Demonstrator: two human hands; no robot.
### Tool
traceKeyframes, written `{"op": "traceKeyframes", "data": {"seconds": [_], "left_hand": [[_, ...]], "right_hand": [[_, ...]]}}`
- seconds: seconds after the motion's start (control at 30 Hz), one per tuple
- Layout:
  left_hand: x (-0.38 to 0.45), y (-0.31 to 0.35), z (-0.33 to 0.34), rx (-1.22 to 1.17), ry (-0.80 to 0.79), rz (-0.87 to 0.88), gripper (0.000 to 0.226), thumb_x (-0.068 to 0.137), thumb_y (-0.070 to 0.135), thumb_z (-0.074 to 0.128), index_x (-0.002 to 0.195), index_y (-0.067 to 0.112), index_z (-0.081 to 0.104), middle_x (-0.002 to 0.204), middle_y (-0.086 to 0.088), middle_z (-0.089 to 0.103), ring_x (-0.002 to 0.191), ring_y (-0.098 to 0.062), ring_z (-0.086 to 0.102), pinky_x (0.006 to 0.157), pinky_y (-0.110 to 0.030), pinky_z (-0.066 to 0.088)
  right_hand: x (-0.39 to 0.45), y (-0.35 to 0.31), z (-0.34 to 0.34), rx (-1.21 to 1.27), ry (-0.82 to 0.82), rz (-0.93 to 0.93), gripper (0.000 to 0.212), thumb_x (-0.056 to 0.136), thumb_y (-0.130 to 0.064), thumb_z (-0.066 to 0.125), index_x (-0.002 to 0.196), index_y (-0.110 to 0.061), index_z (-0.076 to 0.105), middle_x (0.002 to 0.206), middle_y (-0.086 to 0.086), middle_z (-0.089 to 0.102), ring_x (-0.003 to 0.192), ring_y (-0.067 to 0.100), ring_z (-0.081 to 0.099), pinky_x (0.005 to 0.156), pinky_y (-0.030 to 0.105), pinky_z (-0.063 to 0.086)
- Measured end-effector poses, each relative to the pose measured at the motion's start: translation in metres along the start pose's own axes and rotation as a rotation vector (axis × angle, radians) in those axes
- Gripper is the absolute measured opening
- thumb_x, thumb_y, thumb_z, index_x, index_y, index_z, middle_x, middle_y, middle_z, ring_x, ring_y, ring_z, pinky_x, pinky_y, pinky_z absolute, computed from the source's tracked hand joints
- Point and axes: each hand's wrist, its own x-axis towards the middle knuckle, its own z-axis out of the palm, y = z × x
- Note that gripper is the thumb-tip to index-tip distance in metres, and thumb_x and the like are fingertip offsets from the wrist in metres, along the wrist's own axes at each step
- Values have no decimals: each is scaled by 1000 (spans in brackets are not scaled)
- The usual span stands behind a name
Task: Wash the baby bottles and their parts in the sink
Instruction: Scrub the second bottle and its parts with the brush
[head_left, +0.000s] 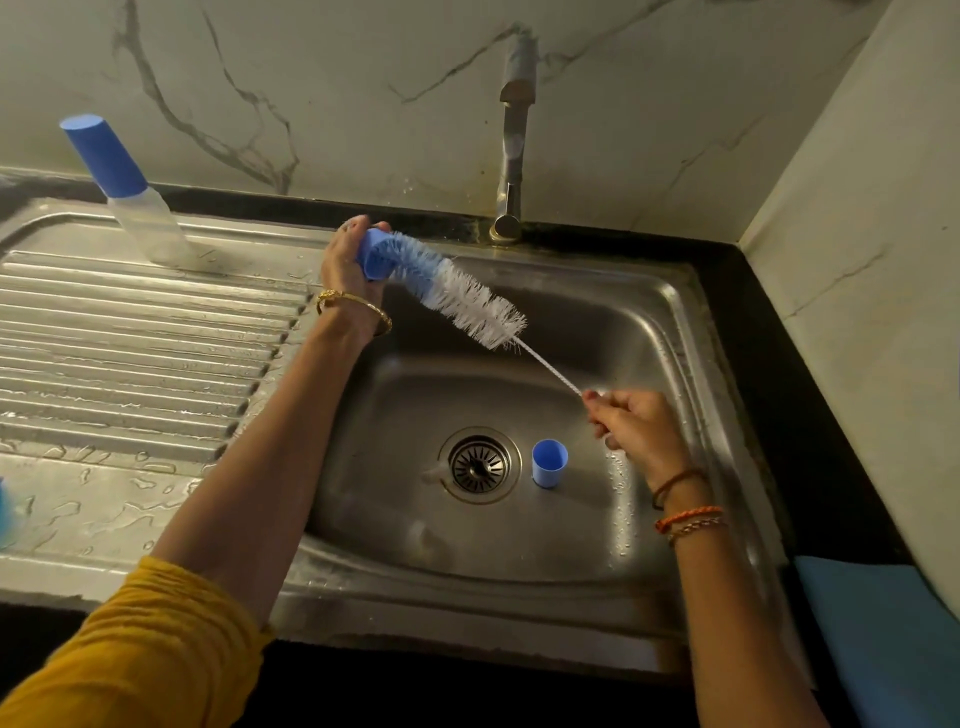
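Gripped: blue cap (375, 254) in left hand (347, 262), bottle brush (457, 291) pushed inside; twisted wire handle (550, 366) pinched in right hand (636, 421), evidently for scrubbing. Held over sink (670, 312). Second cap (549, 463) right of drain (478, 464); capped bottle (122, 187) far left on drainboard (130, 332).

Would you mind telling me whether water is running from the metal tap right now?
No, no stream falls from the metal tap into the steel sink basin.
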Motion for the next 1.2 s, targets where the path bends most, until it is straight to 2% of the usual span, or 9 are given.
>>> {"op": "traceKeyframes", "data": {"seconds": [0.1,0.17,0.3,0.47,0.6,0.73,0.8,0.93,1.2], "left_hand": [[0,-7,-2,84,2,23,10,97,8,38,92,8,47,84,-5,51,75,-12,54,66,-20,50],[-2,-9,1,59,21,9,9,97,8,40,96,6,48,86,-7,52,78,-14,55,70,-22,49],[-1,-3,8,-154,35,-10,15,95,5,41,84,5,52,80,-9,54,70,-15,55,62,-23,51],[5,5,11,-105,-49,7,16,94,8,42,81,8,51,74,-5,57,66,-14,56,61,-24,50],[9,0,4,-41,133,4,14,97,11,42,84,11,48,81,-5,54,69,-14,54,64,-23,48],[7,-14,-12,50,154,-3,14,98,13,40,88,9,48,83,-5,51,72,-12,53,65,-21,48],[7,-19,-18,34,166,-38,12,97,15,42,96,6,49,86,-5,53,75,-13,55,69,-23,50],[12,-18,-27,-107,91,-114,18,98,17,39,87,10,51,83,-5,54,72,-13,55,69,-23,51],[16,-48,-45,247,124,-200,23,97,32,43,99,10,50,86,-3,52,72,-11,55,66,-23,50]], "right_hand": [[0,3,2,-429,491,-299,34,90,-28,58,65,-4,62,58,8,53,53,20,43,47,26,22],[-2,2,0,-459,606,-352,36,91,-27,57,63,-5,62,53,6,49,50,20,41,45,23,17],[4,0,-1,-165,195,-95,39,93,-26,54,63,-2,61,50,6,55,49,18,49,47,24,34],[2,-5,-8,141,-256,224,36,95,-35,46,69,-13,56,31,-10,36,26,-1,25,30,10,19],[-2,-5,-5,107,-57,-185,18,85,-24,65,71,-12,64,53,-5,57,44,-1,49,44,13,39],[-3,-1,-3,-338,370,-539,8,83,-13,67,82,-8,74,75,3,71,64,13,59,53,20,41],[-1,0,-5,-293,357,-521,10,85,-12,66,80,-8,74,63,-6,67,57,6,53,50,16,34],[5,1,-15,92,-80,-155,32,92,-8,52,61,-13,59,37,-14,45,37,-3,40,46,10,33],[10,20,-24,-158,107,-162,32,92,-21,52,61,-18,60,46,-3,43,45,9,37,51,22,29]]}}
